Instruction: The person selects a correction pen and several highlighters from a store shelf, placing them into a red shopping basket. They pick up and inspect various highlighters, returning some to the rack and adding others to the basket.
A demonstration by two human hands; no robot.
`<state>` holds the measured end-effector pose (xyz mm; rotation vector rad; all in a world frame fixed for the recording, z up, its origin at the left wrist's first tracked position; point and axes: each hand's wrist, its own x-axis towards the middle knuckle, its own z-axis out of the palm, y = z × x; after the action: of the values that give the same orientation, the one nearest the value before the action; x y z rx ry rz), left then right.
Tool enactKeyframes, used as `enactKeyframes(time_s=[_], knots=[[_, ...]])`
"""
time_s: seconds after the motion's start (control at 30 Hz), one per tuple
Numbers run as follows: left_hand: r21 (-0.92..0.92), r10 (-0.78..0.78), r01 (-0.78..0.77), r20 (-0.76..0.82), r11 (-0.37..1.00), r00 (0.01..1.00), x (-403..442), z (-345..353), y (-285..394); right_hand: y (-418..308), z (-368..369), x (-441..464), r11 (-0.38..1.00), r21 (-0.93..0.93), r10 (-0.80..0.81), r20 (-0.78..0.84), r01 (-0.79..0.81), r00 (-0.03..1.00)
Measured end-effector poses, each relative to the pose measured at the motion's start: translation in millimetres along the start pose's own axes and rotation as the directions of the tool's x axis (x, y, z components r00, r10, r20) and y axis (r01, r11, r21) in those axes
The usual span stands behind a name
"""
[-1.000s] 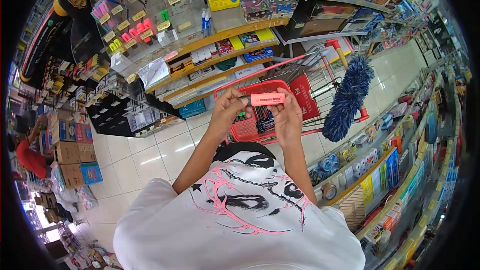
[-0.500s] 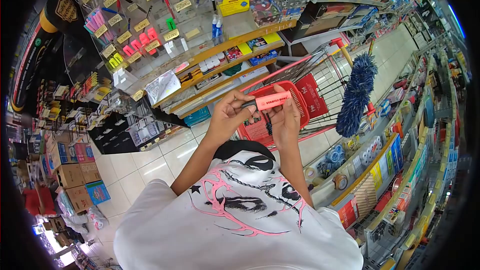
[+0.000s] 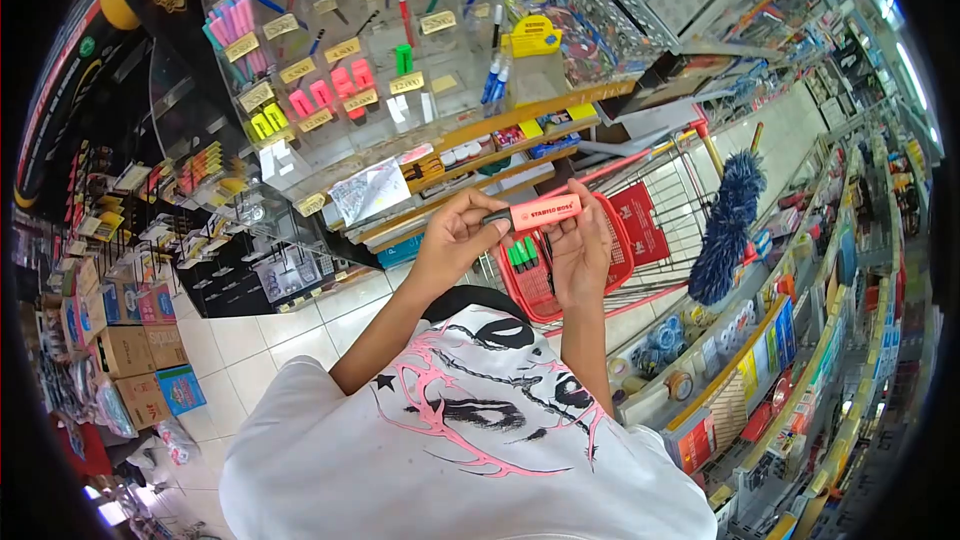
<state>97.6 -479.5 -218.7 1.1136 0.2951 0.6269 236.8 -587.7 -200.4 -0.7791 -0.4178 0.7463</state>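
Observation:
A pink highlighter (image 3: 545, 212) with a black end and the lettering "STABILO BOSS" lies crosswise between my two hands. My left hand (image 3: 460, 238) pinches its black end with thumb and fingers. At the other end, the fingers of my right hand (image 3: 583, 258) are curled around the pink body from behind and below. Beneath the hands is a red basket (image 3: 617, 240) in a shopping cart, partly hidden by my right hand. Several green highlighters (image 3: 522, 254) lie inside the basket.
A clear pen display (image 3: 375, 70) with price tags and several pink highlighters (image 3: 338, 88) stands ahead on the left. The shopping cart (image 3: 655, 175) is in front, with a blue duster (image 3: 728, 230) beside it. Stocked shelves (image 3: 735, 395) line the right; cardboard boxes (image 3: 145, 350) are stacked at the left.
The view has shifted, so the display appears further right and lower. Both hands still hold the pink highlighter, and the green highlighters in the basket show more clearly.

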Motion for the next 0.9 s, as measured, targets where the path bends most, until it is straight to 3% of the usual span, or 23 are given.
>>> enactKeyframes(time_s=[0.2, 0.27, 0.4, 0.5, 0.57, 0.6, 0.67, 0.8, 0.9], knots=[[-0.074, -0.003, -0.003, -0.083, 0.997, 0.997, -13.4, -21.2, 18.4, 22.8, 17.3, 9.7, 0.998, 0.025, 0.053, 0.031, -0.054, 0.998], [0.086, 0.137, -0.129, -0.085, 0.988, 0.987, -16.7, -27.6, 19.2, 27.4, 21.9, 11.0, 0.997, 0.027, 0.074, 0.064, -0.076, 0.995], [0.175, 0.218, -0.205, -0.061, 0.963, 0.974, -19.7, -40.9, 18.7, 34.8, 37.9, 14.8, 0.995, 0.013, 0.102, 0.065, -0.103, 0.993], [0.227, 0.211, -0.187, -0.087, 0.956, 0.974, -22.7, -51.5, 16.0, 40.8, 48.3, 16.8, 0.995, -0.031, 0.096, 0.023, -0.095, 0.995], [0.151, 0.034, -0.020, -0.089, 0.988, 0.995, -26.3, -53.8, 24.8, 50.3, 38.4, 20.7, 0.994, -0.060, 0.097, 0.074, -0.093, 0.993], [0.147, 0.035, -0.021, -0.094, 0.989, 0.995, -27.8, -57.1, 24.2, 53.4, 35.1, 21.9, 0.993, -0.086, 0.092, 0.119, -0.082, 0.989], [0.140, -0.131, 0.154, -0.163, 0.978, 0.978, -30.5, -64.7, 22.6, 57.4, 41.2, 22.8, 0.986, -0.139, 0.105, 0.100, -0.091, 0.989], [0.108, -0.101, 0.124, -0.190, 0.986, 0.976, -33.7, -73.0, 29.6, 53.9, 58.0, 27.4, 0.949, -0.248, 0.228, 0.121, -0.193, 0.966], [0.101, 0.063, -0.035, -0.293, 0.994, 0.954, -35.8, -76.0, 28.5, 52.8, 76.0, 40.1, 0.896, -0.407, 0.254, 0.141, -0.178, 0.957]])
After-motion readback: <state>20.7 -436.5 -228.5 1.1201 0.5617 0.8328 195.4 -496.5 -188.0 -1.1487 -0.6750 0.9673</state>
